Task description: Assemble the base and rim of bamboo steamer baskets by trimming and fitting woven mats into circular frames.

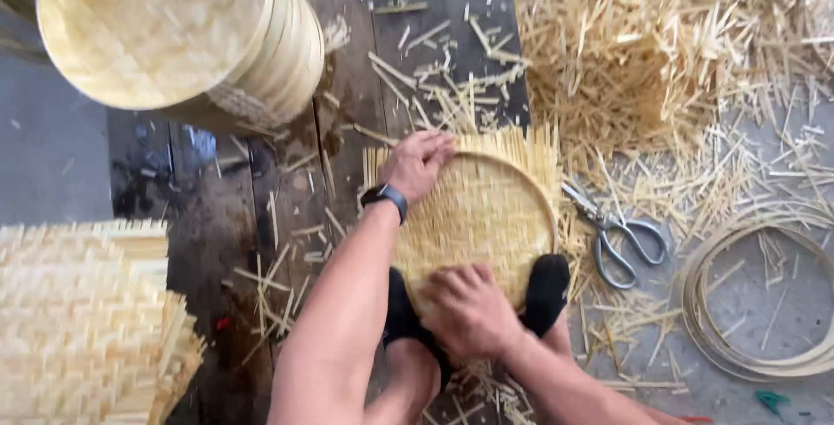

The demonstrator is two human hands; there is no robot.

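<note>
While both hands [417,164] [469,310] press flat and spread on the round woven bamboo mat [478,217], pinned on the plank floor [217,217] seemingly by black-socked feet [546,290], its loose strip ends could spring out and unravel if pressure slips.

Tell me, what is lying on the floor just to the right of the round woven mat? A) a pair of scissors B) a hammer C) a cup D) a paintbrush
A: a pair of scissors with metal loop handles lies among the bamboo scraps, just right of the round woven mat.
</note>
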